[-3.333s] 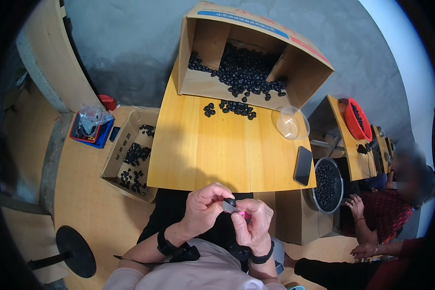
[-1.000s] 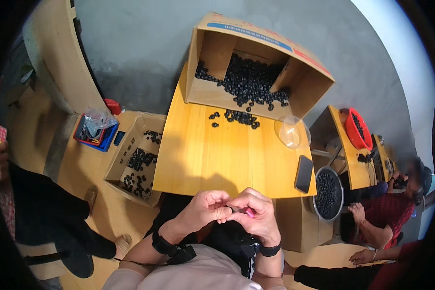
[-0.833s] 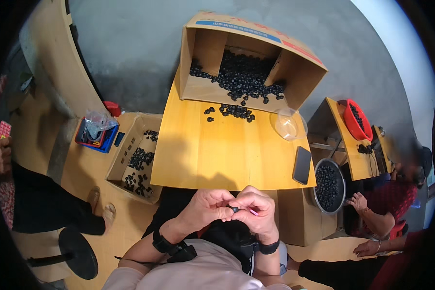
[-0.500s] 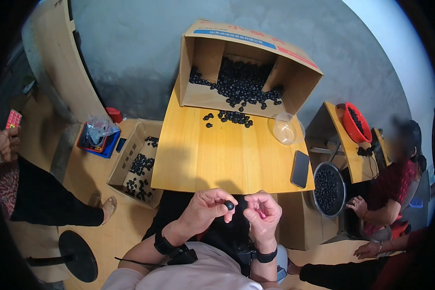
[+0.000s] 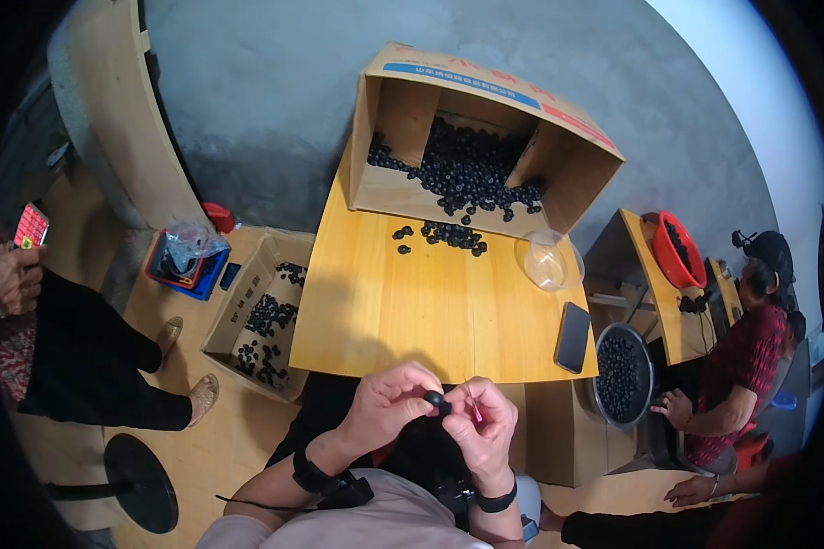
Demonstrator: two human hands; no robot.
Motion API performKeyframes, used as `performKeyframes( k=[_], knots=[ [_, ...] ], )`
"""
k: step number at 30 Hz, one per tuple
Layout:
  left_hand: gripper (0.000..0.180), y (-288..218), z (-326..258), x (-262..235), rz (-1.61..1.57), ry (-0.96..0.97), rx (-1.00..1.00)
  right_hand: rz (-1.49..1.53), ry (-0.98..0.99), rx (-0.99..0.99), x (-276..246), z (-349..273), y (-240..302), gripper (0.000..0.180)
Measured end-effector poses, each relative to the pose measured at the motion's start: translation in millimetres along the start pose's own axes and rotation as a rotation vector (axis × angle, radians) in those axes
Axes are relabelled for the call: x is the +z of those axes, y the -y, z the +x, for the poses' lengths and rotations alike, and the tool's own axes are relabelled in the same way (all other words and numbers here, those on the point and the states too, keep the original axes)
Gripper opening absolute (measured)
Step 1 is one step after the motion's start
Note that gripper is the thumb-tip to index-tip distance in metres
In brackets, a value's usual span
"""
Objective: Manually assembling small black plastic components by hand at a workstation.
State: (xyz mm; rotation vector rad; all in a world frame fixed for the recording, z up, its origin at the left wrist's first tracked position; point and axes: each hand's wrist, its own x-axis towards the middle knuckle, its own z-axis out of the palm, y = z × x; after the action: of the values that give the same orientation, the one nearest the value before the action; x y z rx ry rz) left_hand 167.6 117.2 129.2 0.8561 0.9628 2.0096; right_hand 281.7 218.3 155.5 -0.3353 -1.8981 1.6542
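Note:
Just below the near edge of the yellow table [image 5: 394, 320], my two hands meet in front of me. Between the thumb and fingers of my left hand [image 5: 389, 403] is a small round black piece [image 5: 433, 399]. My right hand [image 5: 485, 430] is pinched on a slim pink tool [image 5: 476, 414], its tip too fine to make out. The fingertips of this hand are right beside the black piece; whether they touch it I cannot tell. On the tabletop lie several loose black pieces [image 5: 453, 237], in front of a cardboard box [image 5: 375, 192] on its side with many more inside.
A clear plastic tub [image 5: 547, 265] and a phone [image 5: 572, 337] rest on the table's right side. Down on the left stands an open carton [image 5: 224, 320] with black pieces. To the right are a filled basin [image 5: 650, 389], a red bowl [image 5: 700, 274] and a seated person; another stands left.
My hands have come together: the right hand has moved left to the black piece held in my left hand. The view has shifted slightly, and the person at left has shifted their feet.

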Motion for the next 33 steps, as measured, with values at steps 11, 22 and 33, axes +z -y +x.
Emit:
performKeyframes(
  k=[11,22,33],
  knots=[
    [0.005,3,-4,1,0.159,-0.041,0.121,-0.019,-0.003,0.098,-4,4,-10,0.009],
    [0.008,1,-9,1,0.265,-0.032,0.099,-0.541,-0.025,-0.43,2,-6,6,0.023],
    [0.014,2,-13,0,0.14,-0.001,0.025,-0.493,-0.003,-0.474,1,-6,2,0.021]
  ],
)
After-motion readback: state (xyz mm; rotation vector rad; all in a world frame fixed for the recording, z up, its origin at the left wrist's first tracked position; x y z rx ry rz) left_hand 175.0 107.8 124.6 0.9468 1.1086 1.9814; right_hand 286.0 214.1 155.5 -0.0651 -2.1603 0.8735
